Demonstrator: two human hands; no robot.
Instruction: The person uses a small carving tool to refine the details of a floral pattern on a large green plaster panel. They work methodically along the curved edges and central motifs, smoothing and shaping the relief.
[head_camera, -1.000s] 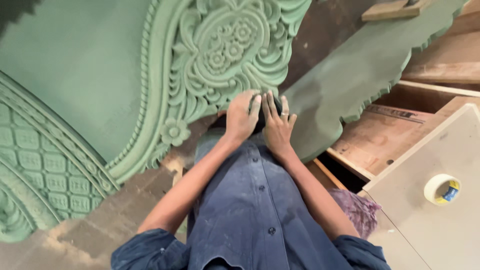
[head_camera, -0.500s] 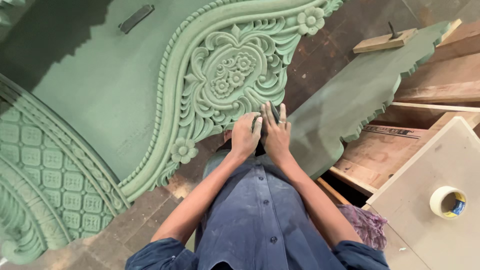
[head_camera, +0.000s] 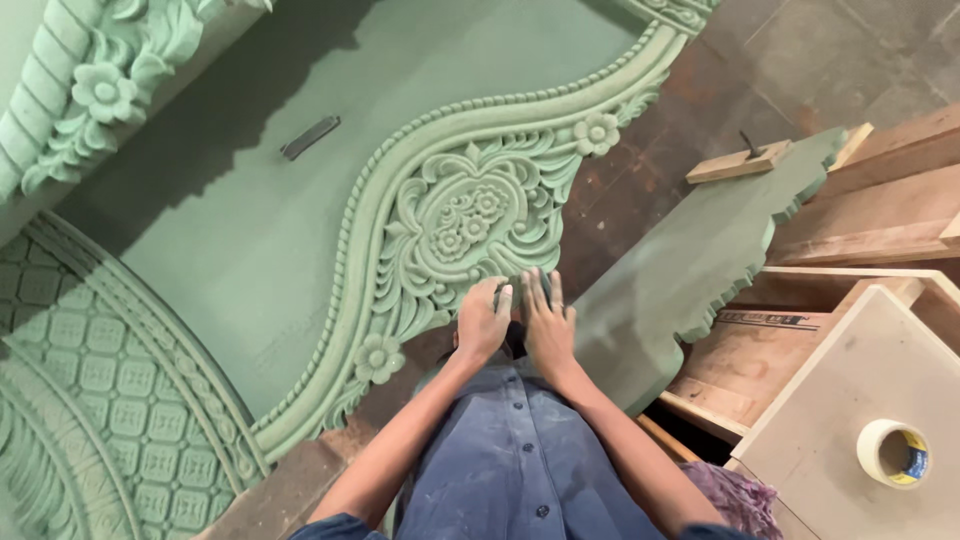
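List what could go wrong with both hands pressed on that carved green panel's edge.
The left hand and right hand bear on the carved green panel at its thin scrolled rim; pressure there might chip the relief. The scalloped green board lies close beside the right hand and could be knocked.

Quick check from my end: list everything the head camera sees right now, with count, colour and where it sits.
carved panel: one, green, centre-left, hands at its lower carved edge
lattice panel: one, green, lower left
flower moulding: one, green, upper left
flat tool: one, dark, on the carved panel's plain area
scalloped board: one, green, right of the hands
wood block: one, tan, on the scalloped board's far end
tape roll: one, pale, on the board at lower right
left hand: at carved edge
right hand: beside it
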